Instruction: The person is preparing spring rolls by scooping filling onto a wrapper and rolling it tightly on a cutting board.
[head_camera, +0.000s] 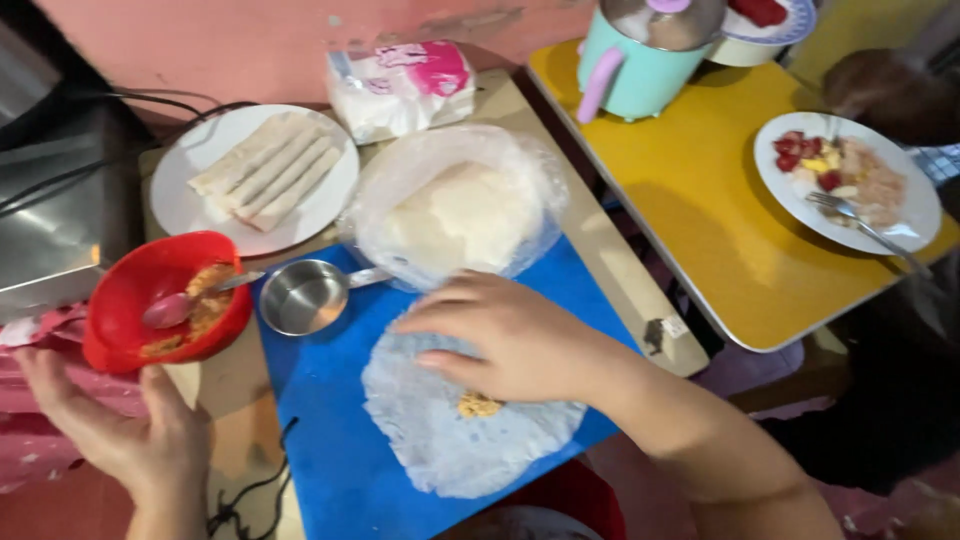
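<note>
Resting flat on the round, pale wrapper (455, 420), the right hand (505, 340) has its fingers loosely spread and pressed down, pinching nothing; the fingertips point toward the person's left, across the sheet. The wrapper lies on the blue board (325, 400), directly under that hand and well to the right of the left hand (130, 435). Being round, it has no long axis to speak of. One small dab of orange filling (478, 406) sits on it, just below the palm and touching the sheet.

The left hand is open, its palm turned up and its fingers cupping the underside of the red bowl (150, 290), which holds more filling and one spoon (185, 303). So the right hand is the nearer one to the wrapper by far; the bowl lies to its left, beyond the small steel cup (303, 295).

Counting: one wrapper laid out, one bagged stack of wrappers (455, 210) just above the right hand, one white plate (190, 200) bearing about four finished rolls (268, 170) side by side, one red bowl, one steel cup.
</note>
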